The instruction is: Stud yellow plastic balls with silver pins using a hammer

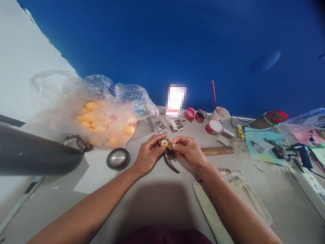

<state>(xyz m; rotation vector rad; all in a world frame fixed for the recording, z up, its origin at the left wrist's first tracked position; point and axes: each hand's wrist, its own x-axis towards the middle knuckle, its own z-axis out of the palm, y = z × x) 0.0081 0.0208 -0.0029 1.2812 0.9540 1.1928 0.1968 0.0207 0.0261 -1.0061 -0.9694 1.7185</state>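
Note:
A small yellow ball-like piece (pixel 164 142) with dark and shiny bits on it is held in my left hand (pixel 150 152), between thumb and fingers. My right hand (pixel 186 150) touches its right side with thumb and forefinger pinched; anything between those fingertips is too small to make out. Below the piece, a dark curved horn-shaped object (pixel 170 163) points down toward the front; whether it joins the yellow piece is unclear. Just behind my hands stand two small open boxes, one (pixel 160 127) and another (pixel 177 125), with shiny little parts inside.
Left: a plastic bag of yellow pieces (pixel 92 118), a round black-rimmed dish (pixel 118 158), white paper (pixel 95 169). Behind: a lit blurred screen (pixel 175 100), red tubs (pixel 200 115), a white cup (pixel 222 114). Right: a wooden stick (pixel 218 150), a cloth (pixel 243 189), a glue gun (pixel 303 154).

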